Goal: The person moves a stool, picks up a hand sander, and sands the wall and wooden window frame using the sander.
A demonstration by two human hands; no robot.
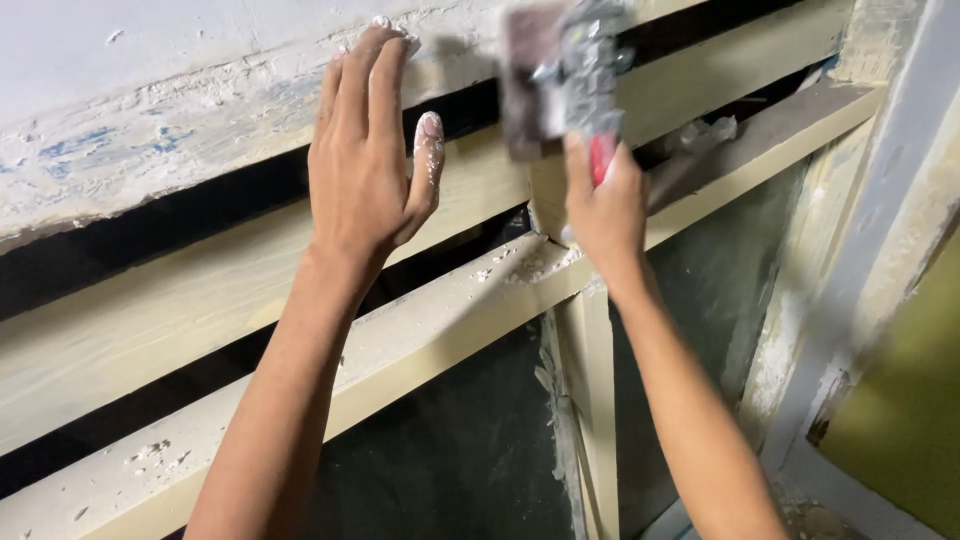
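Scraper [570, 75] in right hand [605, 215]; left hand [365, 165] flat against plastered wall [130, 90].

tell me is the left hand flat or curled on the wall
Flat: the left hand is spread, fingertips pressed on the rough white wall.

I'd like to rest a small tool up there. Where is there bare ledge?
The cream ledge runs bare between the two forearms, and left of the left hand save some plaster crumbs. It is crowded around the right hand, gripping a red-handled scraper, with debris beneath.
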